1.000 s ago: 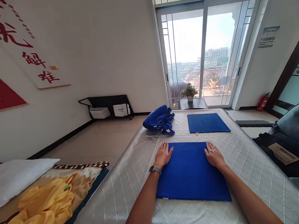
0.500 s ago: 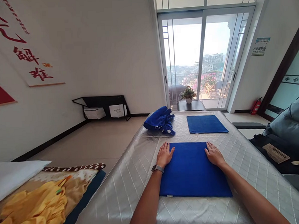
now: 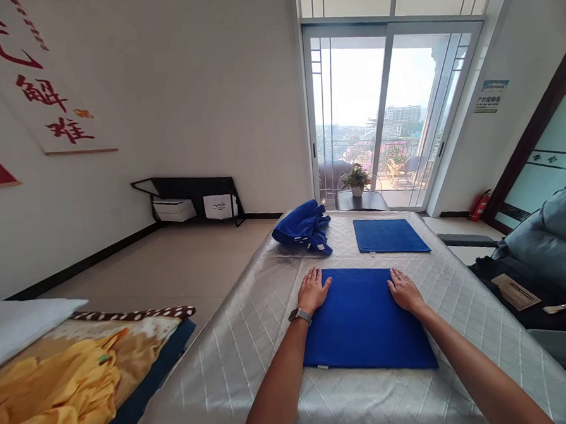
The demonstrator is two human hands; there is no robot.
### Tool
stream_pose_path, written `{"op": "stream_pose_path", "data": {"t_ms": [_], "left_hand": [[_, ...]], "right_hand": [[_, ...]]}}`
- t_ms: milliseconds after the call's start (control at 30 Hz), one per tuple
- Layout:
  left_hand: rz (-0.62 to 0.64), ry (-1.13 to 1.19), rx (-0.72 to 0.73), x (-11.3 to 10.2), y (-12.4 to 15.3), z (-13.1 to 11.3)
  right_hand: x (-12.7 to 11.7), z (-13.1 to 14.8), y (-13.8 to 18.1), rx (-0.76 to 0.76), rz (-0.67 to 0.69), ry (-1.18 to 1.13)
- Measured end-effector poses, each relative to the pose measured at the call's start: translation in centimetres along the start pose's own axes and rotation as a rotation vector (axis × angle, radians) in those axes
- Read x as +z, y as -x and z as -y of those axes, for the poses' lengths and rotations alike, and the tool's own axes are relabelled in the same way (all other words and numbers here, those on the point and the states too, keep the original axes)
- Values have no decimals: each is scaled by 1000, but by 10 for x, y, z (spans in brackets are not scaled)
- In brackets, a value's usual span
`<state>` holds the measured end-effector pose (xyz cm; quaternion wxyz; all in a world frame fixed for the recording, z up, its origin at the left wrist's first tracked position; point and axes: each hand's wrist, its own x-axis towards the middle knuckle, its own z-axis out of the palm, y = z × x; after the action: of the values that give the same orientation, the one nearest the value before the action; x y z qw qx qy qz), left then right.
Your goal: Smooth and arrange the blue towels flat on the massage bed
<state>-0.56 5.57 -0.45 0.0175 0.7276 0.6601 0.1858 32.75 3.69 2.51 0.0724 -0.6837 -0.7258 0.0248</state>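
A blue cloth (image 3: pixel 365 325) lies flat and smooth on the silvery quilted tabletop (image 3: pixel 243 359), with a small white tag on its near left edge. My left hand (image 3: pixel 314 291) rests flat over its far left corner, fingers stretched out, a watch on the wrist. Over the far right corner lies my right hand (image 3: pixel 405 290), also flat with its fingers extended. Neither hand grips the fabric. Beyond them, a second blue cloth (image 3: pixel 391 235) is spread flat at the right. A crumpled heap of blue cloths (image 3: pixel 303 228) with white tags sits at the far left.
Left of the table is a bed with yellow clothing (image 3: pixel 59 388) and a white pillow (image 3: pixel 28 326). A potted plant (image 3: pixel 356 180) stands on a chair past the far edge. At the right, a dark seat holds a cardboard piece (image 3: pixel 515 291).
Both hands stay flat on the far corners of the blue cloth. The view has turned and tilted slightly; the cloths look unchanged.
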Motion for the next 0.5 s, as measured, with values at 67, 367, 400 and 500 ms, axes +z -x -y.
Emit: {"op": "stream_pose_path", "data": {"t_ms": [67, 367, 400, 500], "left_hand": [[0, -5, -2, 0, 0, 0], [22, -34, 1, 1, 0, 0], [28, -31, 1, 0, -1, 0], [32, -33, 2, 0, -1, 0]], "right_hand": [[-3, 1, 3, 14, -2, 7], [4, 0, 37, -47, 63, 1], [7, -1, 40, -53, 65, -3], [13, -3, 43, -58, 64, -17]]}}
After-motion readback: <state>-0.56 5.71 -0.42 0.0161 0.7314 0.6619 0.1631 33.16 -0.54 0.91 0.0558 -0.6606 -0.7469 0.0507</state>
